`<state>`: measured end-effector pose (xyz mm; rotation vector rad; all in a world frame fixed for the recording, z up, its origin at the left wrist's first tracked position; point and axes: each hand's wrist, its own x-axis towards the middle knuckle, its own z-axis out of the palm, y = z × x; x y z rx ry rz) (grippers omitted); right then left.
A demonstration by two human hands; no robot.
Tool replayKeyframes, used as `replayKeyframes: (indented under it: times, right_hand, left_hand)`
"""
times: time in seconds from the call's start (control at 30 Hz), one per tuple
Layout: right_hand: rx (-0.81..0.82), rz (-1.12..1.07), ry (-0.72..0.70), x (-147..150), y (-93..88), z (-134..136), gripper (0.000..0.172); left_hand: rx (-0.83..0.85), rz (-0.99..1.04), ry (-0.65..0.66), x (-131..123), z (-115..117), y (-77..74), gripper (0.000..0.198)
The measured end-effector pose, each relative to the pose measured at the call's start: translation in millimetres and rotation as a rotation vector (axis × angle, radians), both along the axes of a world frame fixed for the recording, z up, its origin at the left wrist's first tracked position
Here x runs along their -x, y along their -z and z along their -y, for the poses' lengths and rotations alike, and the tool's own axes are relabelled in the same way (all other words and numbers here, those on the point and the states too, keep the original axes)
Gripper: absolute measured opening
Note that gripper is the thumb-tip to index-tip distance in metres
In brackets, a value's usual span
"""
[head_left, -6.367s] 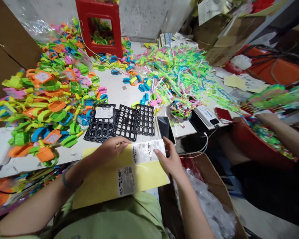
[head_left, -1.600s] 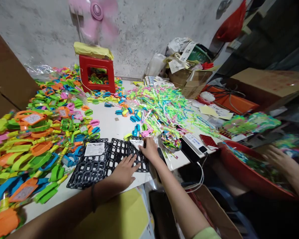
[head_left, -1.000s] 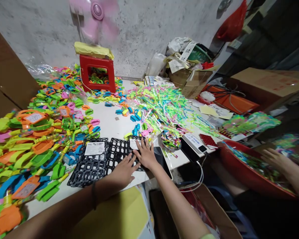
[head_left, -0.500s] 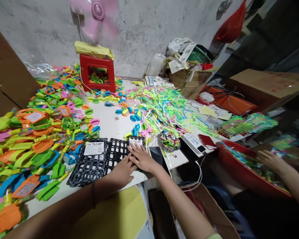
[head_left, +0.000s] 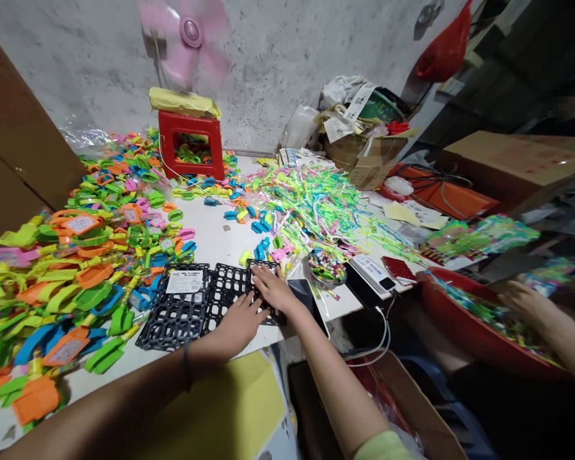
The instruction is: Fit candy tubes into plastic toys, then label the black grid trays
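Note:
My left hand (head_left: 238,324) lies with fingers spread on the lower part of the black plastic grids near the table's front edge. Just right of it, my right hand (head_left: 271,287) rests flat on the rightmost grid (head_left: 255,264), covering most of its top. A middle grid (head_left: 225,281) shows between my hands and the left grid (head_left: 172,319). On the left grid sits a white printed label (head_left: 185,281). A dark phone-like object (head_left: 303,295) lies close to the right of my right hand.
Colourful plastic pieces (head_left: 96,243) heap up on the left, thin green strips (head_left: 316,198) behind. A red stool (head_left: 191,121) stands near the wall. At right, another person's hand (head_left: 527,303) is over a red basin (head_left: 464,326). A bowl of beads (head_left: 326,265) sits nearby.
My right hand has shifted slightly and now covers the label on the rightmost grid. My left hand has moved a little right, fingers more spread. The view has shifted slightly.

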<state>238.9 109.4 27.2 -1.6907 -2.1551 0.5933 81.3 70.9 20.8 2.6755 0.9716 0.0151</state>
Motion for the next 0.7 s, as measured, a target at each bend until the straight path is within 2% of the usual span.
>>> replayKeyframes:
  times: [0.07,0.17,0.23,0.33,0.4,0.43,0.53,0.63,0.7]
  right_hand:
    - [-0.057,-0.043,0.083,-7,-2.2,10,0.049]
    - [-0.182,-0.232,0.254,-21,0.2,39,0.047]
    - [-0.265,-0.363,0.313,-30,5.3,63,0.043]
    - [-0.393,-0.467,0.441,-36,12.2,98,0.043]
    - [-0.370,-0.579,0.516,-31,13.4,115,0.046]
    - [-0.331,-0.618,0.525,-25,12.7,120,0.047]
    - [-0.248,-0.515,0.414,2,5.9,127,0.047]
    - [-0.212,-0.228,0.175,34,-2.5,121,0.049]
    - [-0.166,-0.085,0.041,53,-5.5,115,0.054]
  left_hand:
    - [-0.011,0.020,-0.011,-3,1,-2.3,0.045]
    - [-0.001,0.030,-0.017,-4,4,-12.7,0.044]
    - [0.027,0.094,-0.010,2,8,-27.5,0.043]
    - [0.149,0.294,0.010,20,19,-55.6,0.038]
    - [0.265,0.450,-0.035,39,29,-69.9,0.036]
    - [0.325,0.538,-0.096,50,35,-73.7,0.038]
    - [0.498,0.897,-0.391,87,50,-69.8,0.057]
    - [0.630,1.211,-0.663,120,60,-47.9,0.067]
    - [0.640,1.226,-0.784,133,65,-29.2,0.064]
